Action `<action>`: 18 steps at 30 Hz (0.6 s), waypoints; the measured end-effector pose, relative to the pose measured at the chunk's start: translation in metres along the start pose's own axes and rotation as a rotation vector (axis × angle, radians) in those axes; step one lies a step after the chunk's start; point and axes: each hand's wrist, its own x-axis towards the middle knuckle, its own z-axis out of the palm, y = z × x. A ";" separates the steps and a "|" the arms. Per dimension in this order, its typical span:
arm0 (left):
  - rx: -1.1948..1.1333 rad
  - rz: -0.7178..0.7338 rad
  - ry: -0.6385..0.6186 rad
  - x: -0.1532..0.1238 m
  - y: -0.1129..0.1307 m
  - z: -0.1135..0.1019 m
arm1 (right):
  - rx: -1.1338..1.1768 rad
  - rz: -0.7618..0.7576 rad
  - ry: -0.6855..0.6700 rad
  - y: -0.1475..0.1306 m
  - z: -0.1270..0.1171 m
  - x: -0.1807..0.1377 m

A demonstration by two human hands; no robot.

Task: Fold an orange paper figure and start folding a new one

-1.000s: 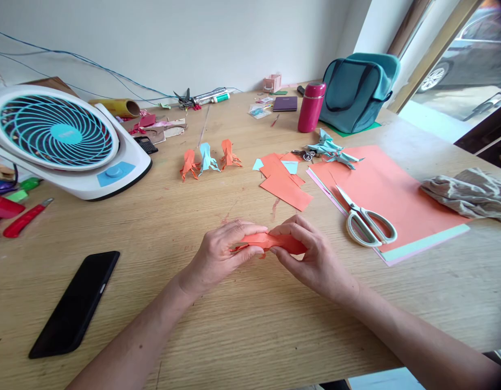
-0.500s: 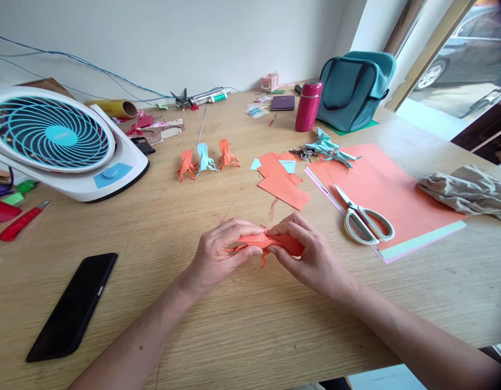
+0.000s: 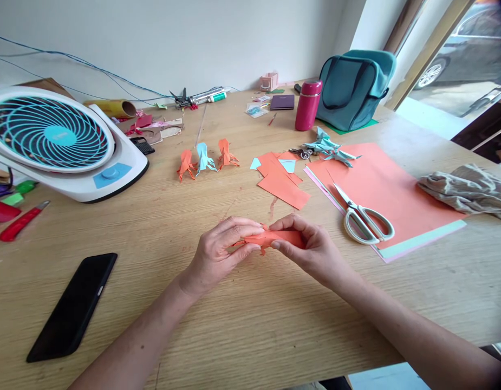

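I hold the orange folded paper point(image 3: 277, 237) between both hands, just above the desk point(image 3: 250, 330) and near the middle of its front part. My left hand point(image 3: 218, 252) has its grip pinched on the left end, fingers laid over the top and thumb underneath. My right hand point(image 3: 313, 250) has its grip closed on the right end in the same way, and the fingertips of the two hands nearly meet over the middle.

The paper is a long, narrow, many-layered shape lying crosswise, salmon orange and matte. A crease runs along its length, and a small pointed tip sticks down between my thumbs. My fingers hide most of the far ends.

Just beyond my hands lie loose orange scraps point(image 3: 282, 181). To their right a large orange sheet point(image 3: 390, 184) carries the white-handled scissors point(image 3: 366, 222). Farther back on the left, three small folded figures point(image 3: 203, 157) stand in a row, two orange with a pale blue one between them. A black phone point(image 3: 73, 303) lies flat, well apart to my left.
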 end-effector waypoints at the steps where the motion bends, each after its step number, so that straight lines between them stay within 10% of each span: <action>1: 0.012 -0.001 -0.003 0.000 0.001 0.000 | 0.043 0.037 -0.004 0.001 0.000 0.000; 18: -0.082 -0.152 0.026 0.000 0.006 0.004 | -0.410 -0.302 0.007 -0.006 -0.003 -0.005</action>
